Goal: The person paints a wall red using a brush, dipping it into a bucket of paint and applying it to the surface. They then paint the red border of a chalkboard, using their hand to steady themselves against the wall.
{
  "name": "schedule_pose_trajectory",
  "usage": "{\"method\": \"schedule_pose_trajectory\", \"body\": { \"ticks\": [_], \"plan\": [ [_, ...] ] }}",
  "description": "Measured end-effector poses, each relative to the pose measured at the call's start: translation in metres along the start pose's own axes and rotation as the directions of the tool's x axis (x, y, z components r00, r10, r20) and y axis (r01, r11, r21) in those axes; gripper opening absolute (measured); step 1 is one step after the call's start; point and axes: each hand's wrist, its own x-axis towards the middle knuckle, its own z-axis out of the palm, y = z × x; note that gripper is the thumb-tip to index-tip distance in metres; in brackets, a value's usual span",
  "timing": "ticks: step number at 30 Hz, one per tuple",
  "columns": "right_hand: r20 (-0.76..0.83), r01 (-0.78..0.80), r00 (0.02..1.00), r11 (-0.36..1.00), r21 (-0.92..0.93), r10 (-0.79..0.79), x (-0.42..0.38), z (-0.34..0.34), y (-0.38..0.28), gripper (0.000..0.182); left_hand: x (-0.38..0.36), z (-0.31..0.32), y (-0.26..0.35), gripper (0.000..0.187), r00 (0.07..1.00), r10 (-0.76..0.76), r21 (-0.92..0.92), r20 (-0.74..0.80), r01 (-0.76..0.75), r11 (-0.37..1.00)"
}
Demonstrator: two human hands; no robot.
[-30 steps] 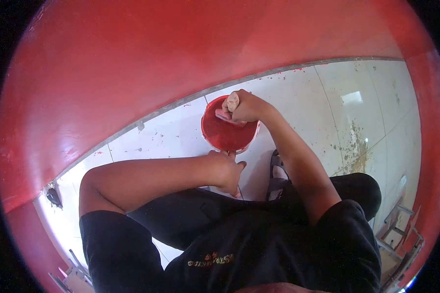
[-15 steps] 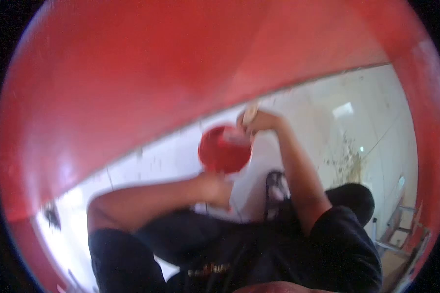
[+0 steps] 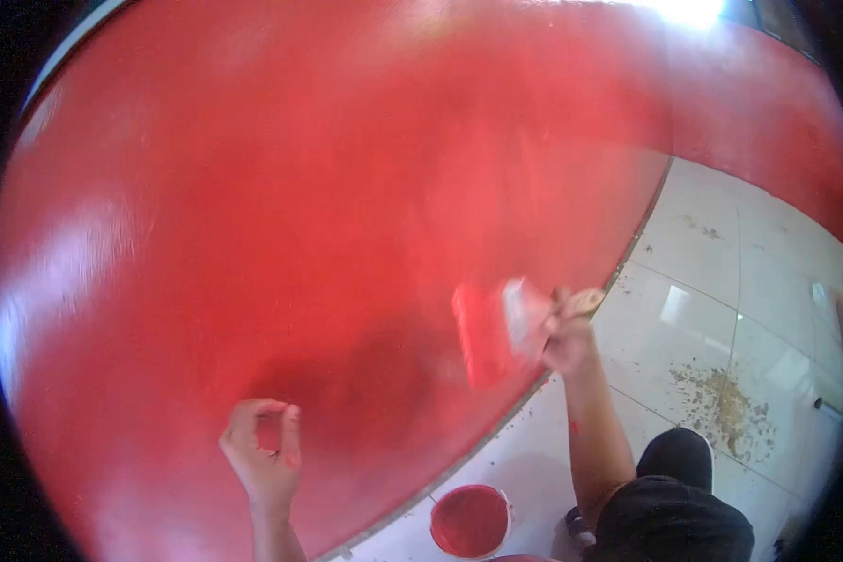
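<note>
A wide paint brush (image 3: pixel 496 328) with red bristles is in my right hand (image 3: pixel 568 335), which grips its light wooden handle. The bristles lie at the lower part of the red wall (image 3: pixel 347 215). Off to the left, my left hand (image 3: pixel 264 445) is raised in front of the wall, fingers curved and thumb apart, with nothing between them. Below, a round bucket of red paint (image 3: pixel 470 521) stands on the floor near the wall's base, touched by neither hand.
Pale tiles (image 3: pixel 684 248) cover the floor at the right, with brown stains (image 3: pixel 726 407) on them. A dark-clad knee (image 3: pixel 676 459) shows at the lower right. Another red wall (image 3: pixel 768 103) runs along the far right.
The view has turned up toward the wall. My right hand has moved from beside the bucket to the wall with the brush. My left hand has moved away from the bucket and is raised at the left.
</note>
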Motion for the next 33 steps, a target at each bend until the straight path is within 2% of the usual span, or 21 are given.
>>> {"method": "schedule_pose_trajectory", "body": {
  "ticks": [1, 2, 3, 4, 5, 7, 9, 11, 12, 14, 17, 19, 21, 23, 24, 26, 27, 29, 32, 33],
  "plan": [
    [-0.207, 0.148, 0.968, 0.989, 0.008, -0.144, 0.019, 0.045, -0.019, 0.019, 0.015, -0.002, 0.005, 0.011, 0.976, 0.113, 0.166, -0.186, -0.083, 0.983],
    [-0.072, 0.239, 0.969, 0.971, 0.026, -0.236, 0.042, 0.063, -0.04, 0.017, 0.028, -0.003, 0.01, 0.011, 0.977, 0.125, 0.162, -0.172, -0.097, 0.982],
    [0.064, 0.319, 0.944, 0.946, 0.052, -0.322, 0.067, 0.076, -0.061, 0.015, 0.04, -0.004, 0.015, 0.011, 0.944, 0.231, 0.284, -0.234, -0.161, 0.945],
    [0.104, 0.336, 0.936, 0.942, 0.018, -0.336, 0.096, 0.081, -0.084, 0.016, 0.053, -0.005, 0.022, 0.011, 0.896, 0.343, 0.406, -0.283, -0.212, 0.889],
    [0.146, 0.355, 0.926, 0.935, -0.017, -0.349, 0.123, 0.085, -0.108, 0.017, 0.066, -0.005, 0.026, 0.011, 0.895, 0.35, 0.401, -0.276, -0.224, 0.888],
    [-0.03, 0.549, 0.829, 0.823, -0.149, -0.558, 0.176, 0.139, -0.135, 0.027, 0.091, -0.005, 0.034, 0.013, 0.802, 0.522, 0.535, -0.292, -0.316, 0.784],
    [-0.082, 0.623, 0.772, 0.775, -0.104, -0.631, 0.228, 0.169, -0.163, 0.031, 0.12, -0.005, 0.051, 0.012, 0.78, 0.554, 0.559, -0.291, -0.331, 0.76],
    [0.0, 0.699, 0.708, 0.702, -0.139, -0.706, 0.266, 0.177, -0.184, 0.019, 0.13, -0.001, 0.06, 0.014, 0.76, 0.562, 0.556, -0.326, -0.326, 0.764],
    [-0.004, 0.7, 0.707, 0.7, -0.138, -0.707, 0.284, 0.186, -0.194, 0.019, 0.143, -0.001, 0.069, 0.014, 0.76, 0.564, 0.556, -0.322, -0.33, 0.763],
    [-0.099, 0.721, 0.675, 0.682, -0.121, -0.731, 0.303, 0.201, -0.201, 0.032, 0.158, -0.001, 0.082, 0.015, 0.759, 0.567, 0.567, -0.321, -0.326, 0.756],
    [-0.007, 0.688, 0.718, 0.711, -0.146, -0.696, 0.311, 0.186, -0.199, 0.039, 0.175, 0.007, 0.083, 0.019, 0.749, 0.567, 0.533, -0.343, -0.341, 0.774],
    [-0.212, 0.705, 0.67, 0.699, -0.115, -0.711, 0.311, 0.153, -0.182, 0.038, 0.177, 0.014, 0.076, 0.021, 0.716, 0.619, 0.603, -0.323, -0.348, 0.718],
    [-0.268, 0.691, 0.656, 0.705, -0.164, -0.705, 0.28, 0.123, -0.174, 0.04, 0.179, 0.016, 0.069, 0.029, 0.673, 0.677, 0.668, -0.299, -0.359, 0.652],
    [-0.481, 0.516, 0.676, 0.825, -0.231, -0.558, 0.246, 0.108, -0.175, 0.039, 0.177, 0.019, 0.068, 0.03, 0.684, 0.661, 0.671, -0.308, -0.336, 0.661],
    [-0.477, 0.518, 0.678, 0.824, -0.23, -0.559, 0.244, 0.11, -0.188, 0.039, 0.178, 0.021, 0.072, 0.031, 0.689, 0.647, 0.676, -0.325, -0.309, 0.669],
    [-0.342, 0.555, 0.718, 0.795, -0.243, -0.606, 0.243, 0.117, -0.207, 0.04, 0.177, 0.024, 0.066, 0.033, 0.694, 0.655, 0.704, -0.298, -0.303, 0.642],
    [-0.235, 0.625, 0.73, 0.766, -0.153, -0.642, 0.251, 0.139, -0.219, 0.025, 0.179, 0.026, 0.07, 0.033, 0.702, 0.649, 0.723, -0.292, -0.282, 0.631],
    [0.067, 0.691, 0.722, 0.713, -0.122, -0.688, 0.277, 0.172, -0.242, 0.011, 0.178, 0.029, 0.072, 0.034, 0.708, 0.644, 0.743, -0.289, -0.259, 0.617],
    [0.054, 0.683, 0.73, 0.725, -0.086, -0.681, 0.325, 0.201, -0.252, 0.015, 0.179, 0.031, 0.073, 0.033, 0.732, 0.623, 0.763, -0.274, -0.228, 0.605],
    [0.096, 0.676, 0.737, 0.724, -0.137, -0.67, 0.338, 0.197, -0.249, 0.014, 0.179, 0.032, 0.072, 0.033, 0.741, 0.611, 0.762, -0.278, -0.217, 0.61]
  ]
}}
